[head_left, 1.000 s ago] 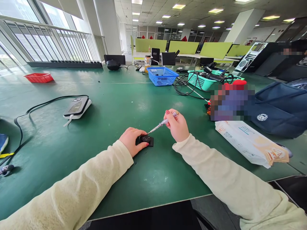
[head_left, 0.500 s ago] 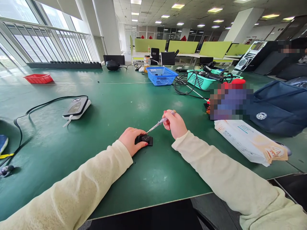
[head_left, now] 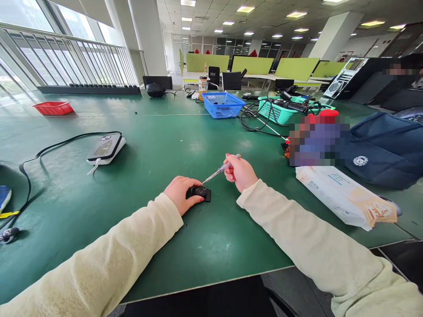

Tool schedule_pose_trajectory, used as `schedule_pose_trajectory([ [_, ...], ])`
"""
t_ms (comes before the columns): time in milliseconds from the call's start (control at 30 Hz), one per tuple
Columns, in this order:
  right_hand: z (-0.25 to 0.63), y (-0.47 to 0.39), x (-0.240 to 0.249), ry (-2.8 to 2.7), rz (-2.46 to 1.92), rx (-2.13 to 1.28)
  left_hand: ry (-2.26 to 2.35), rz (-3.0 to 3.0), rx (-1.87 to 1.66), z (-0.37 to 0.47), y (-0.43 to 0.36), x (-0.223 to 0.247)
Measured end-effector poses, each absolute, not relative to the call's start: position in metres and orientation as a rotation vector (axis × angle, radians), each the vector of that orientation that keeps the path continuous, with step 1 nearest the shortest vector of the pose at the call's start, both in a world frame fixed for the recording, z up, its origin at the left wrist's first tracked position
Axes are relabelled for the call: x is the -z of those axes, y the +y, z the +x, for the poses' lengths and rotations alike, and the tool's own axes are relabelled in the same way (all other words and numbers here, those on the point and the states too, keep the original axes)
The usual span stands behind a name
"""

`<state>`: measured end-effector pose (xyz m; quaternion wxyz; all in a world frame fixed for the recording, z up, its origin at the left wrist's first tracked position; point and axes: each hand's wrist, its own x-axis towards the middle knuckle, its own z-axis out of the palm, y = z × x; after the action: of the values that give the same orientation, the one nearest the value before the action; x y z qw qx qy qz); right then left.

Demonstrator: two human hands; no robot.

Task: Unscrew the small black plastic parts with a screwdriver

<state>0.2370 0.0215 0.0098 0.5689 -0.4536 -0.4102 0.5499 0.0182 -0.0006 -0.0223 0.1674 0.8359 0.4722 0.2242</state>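
Fingers of the left hand [head_left: 180, 193] are closed around a small black part [head_left: 201, 192], thumb at its near side and forefinger at its far side. The part lies on the green table [head_left: 205, 255]. To the right of the part, the right hand [head_left: 243, 174] grips a slim clear-handled tool [head_left: 220, 170], whose tip slants down to the part's far edge, close to the left fingertips; whether it touches the part, I cannot tell. Left of the part and farther off is a phone [head_left: 106, 146]; well beyond the part are a red basket [head_left: 53, 108] to the left, a blue basket [head_left: 224, 105] slightly right, and a turquoise basket [head_left: 280, 112] farther right. A white package [head_left: 345, 196] lies well to the part's right.
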Motion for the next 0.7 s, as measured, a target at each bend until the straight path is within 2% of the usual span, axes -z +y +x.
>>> schedule_pose_trajectory([
  [700, 0.2372, 0.0201, -0.0086, -0.928, -1.114, -1.295, 1.337, 2.381, -0.636, 0.0173, -0.001, 0.0217],
])
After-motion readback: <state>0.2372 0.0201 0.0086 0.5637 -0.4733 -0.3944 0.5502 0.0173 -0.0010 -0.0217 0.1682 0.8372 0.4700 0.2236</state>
